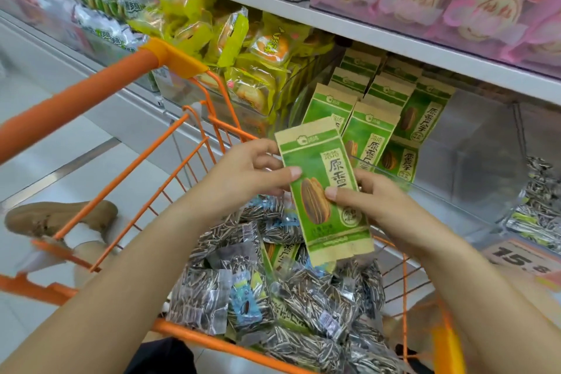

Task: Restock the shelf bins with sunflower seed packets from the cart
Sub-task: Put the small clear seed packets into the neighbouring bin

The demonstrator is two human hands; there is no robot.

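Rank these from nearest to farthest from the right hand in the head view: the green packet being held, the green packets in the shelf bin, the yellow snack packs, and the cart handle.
From the right hand:
1. Held green packet, pinched by both hands.
2. Binned green packets, just beyond.
3. Yellow snack packs, up and left.
4. Cart handle, far left.

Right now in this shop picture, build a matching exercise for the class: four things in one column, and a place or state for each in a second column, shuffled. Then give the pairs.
Column one
1. green packet
2. clear seed packets
3. yellow snack packs
4. cart handle

Column two
A. orange, at the left of the view
B. piled loose in the cart
C. held in both hands
D. heaped in the bin left of the green rows

Pairs: 1-C, 2-B, 3-D, 4-A. The left hand and right hand each pinch a side of the green packet.
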